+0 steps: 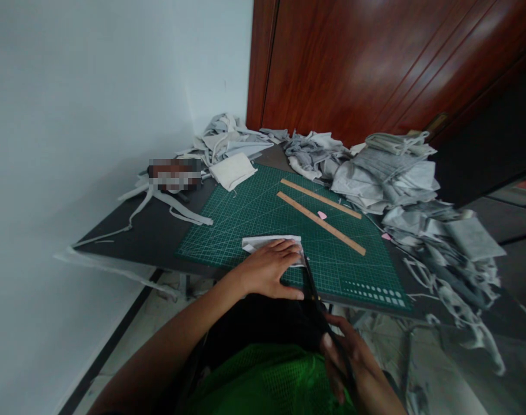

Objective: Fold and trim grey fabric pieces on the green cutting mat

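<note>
My left hand (269,268) lies flat on a small folded piece of pale grey fabric (252,243), its fingers stretched out and pressing it to the green cutting mat (219,236). The thumb points right, apart from the other fingers. Below the mat's front edge, my right hand (347,354) is wrapped round the handles of black scissors (312,282). Their blades reach up to the right end of the fabric. Whether the blades touch or straddle the cloth, I cannot tell.
Two wooden rulers (323,225) and a pink chalk piece (322,215) lie on the mat. Fabric heaps (383,173) line the right side, more cloth (232,138) the back left. Fabric strips (180,213) trail at left. A white wall (94,115) borders the table.
</note>
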The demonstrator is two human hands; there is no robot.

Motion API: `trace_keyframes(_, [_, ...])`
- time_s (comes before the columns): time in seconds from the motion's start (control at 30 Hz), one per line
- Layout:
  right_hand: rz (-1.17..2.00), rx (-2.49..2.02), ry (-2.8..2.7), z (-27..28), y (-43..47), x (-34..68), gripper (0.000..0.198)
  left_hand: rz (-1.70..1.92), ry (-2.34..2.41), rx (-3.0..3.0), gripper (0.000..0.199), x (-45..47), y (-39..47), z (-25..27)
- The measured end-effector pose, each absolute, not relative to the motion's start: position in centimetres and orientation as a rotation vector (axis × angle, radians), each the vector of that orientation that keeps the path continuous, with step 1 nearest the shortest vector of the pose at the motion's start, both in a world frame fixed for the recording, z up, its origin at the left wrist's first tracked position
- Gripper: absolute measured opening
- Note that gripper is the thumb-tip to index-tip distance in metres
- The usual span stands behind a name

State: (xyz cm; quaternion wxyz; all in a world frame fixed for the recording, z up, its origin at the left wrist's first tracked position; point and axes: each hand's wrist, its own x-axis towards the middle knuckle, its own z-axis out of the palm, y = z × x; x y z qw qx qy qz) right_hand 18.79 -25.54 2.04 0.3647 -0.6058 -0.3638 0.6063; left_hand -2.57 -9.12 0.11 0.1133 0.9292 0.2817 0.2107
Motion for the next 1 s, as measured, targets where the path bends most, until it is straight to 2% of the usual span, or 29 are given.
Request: trace_keyframes(1.0, [1.509, -1.542, -1.048, 1.1, -25.6, 18.9, 0.072, 0.539, 0.871, 2.719, 0.095, -2.5, -9.1, 0.0])
